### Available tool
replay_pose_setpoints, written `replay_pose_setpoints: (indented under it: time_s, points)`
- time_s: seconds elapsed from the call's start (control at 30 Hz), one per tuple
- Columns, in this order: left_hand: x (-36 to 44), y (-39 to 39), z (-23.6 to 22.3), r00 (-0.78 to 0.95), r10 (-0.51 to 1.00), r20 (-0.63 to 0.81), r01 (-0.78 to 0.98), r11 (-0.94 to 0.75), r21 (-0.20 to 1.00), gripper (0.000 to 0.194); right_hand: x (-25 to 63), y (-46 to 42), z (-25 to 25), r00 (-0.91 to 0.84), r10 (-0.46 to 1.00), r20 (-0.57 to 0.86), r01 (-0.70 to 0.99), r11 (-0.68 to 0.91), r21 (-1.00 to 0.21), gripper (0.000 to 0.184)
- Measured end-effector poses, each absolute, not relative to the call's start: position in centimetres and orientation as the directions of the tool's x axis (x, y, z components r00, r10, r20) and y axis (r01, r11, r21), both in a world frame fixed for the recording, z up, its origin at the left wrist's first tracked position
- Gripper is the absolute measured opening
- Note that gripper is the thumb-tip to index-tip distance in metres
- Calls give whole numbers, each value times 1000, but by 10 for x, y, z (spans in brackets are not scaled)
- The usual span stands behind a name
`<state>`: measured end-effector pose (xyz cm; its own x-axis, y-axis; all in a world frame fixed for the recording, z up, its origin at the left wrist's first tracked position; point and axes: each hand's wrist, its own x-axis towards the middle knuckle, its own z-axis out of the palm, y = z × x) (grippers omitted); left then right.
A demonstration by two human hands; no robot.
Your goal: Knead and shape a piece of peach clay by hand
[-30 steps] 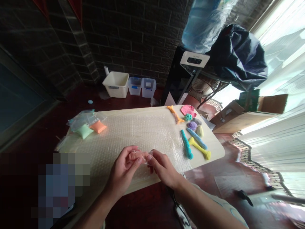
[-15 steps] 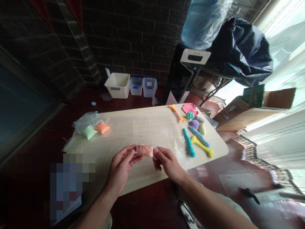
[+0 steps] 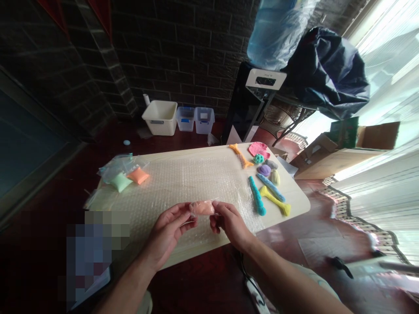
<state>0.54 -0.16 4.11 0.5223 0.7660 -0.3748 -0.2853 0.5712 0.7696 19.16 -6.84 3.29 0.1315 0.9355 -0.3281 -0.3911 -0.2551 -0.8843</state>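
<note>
Between my hands, above the near part of the table, is a small clear packet of peach-coloured clay (image 3: 203,207). My left hand (image 3: 170,224) pinches its left end between thumb and fingers. The right end is gripped by my right hand (image 3: 227,216), with thumb and forefinger on the wrapper. Bubble wrap (image 3: 193,174) lies flat on the table below. At the left end of the table are a green clay packet (image 3: 120,182) and an orange clay packet (image 3: 139,175), beside crumpled clear bags (image 3: 113,167).
Modelled clay pieces cover the table's right end: a teal twisted stick (image 3: 257,196), a yellow bone shape (image 3: 275,201), a blue roll (image 3: 271,186), an orange bone shape (image 3: 241,156), a pink flat piece (image 3: 259,150). Behind stand plastic bins (image 3: 160,117) and a water dispenser (image 3: 245,104).
The fingers of my left hand have shifted on the packet's left end, and the packet sits slightly more level. Both hands still hold it. The view has moved slightly.
</note>
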Motion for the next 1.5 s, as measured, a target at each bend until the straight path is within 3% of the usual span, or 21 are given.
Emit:
replay_pose_setpoints:
  time_s: [0.4, 0.6, 0.83, 1.03, 1.17, 1.37, 1.5]
  points:
    - [5, -1, 40, 549, 756, -356, -141, 504, 852, 46, 194, -67, 35, 97, 936, -338, -339, -288, -896, 54]
    - [2, -1, 39, 514, 804, -301, -83, 396, 915, 43, 195, -69, 30, 147, 945, -293, -100, -280, -955, 67]
    - [-1, 0, 35, 492, 853, -175, -71, 240, 968, 35, 195, -68, 28, 179, 956, -231, 74, -247, -966, 75]
    - [-9, 2, 25, 456, 884, -100, 56, 84, 995, 33, 194, -70, 28, 140, 952, -273, 178, -295, -939, 75]
    - [-16, 8, 18, 468, 882, -60, 146, -10, 989, 36, 195, -73, 25, 117, 944, -310, 186, -327, -926, 73]
    - [-17, 7, 27, 443, 883, 154, 214, -271, 938, 23, 191, -71, 17, 163, 928, -334, 85, -351, -932, 69]
    - [-12, 3, 36, 405, 907, 117, 162, -197, 967, 21, 187, -70, 19, 134, 925, -356, -33, -354, -934, 68]
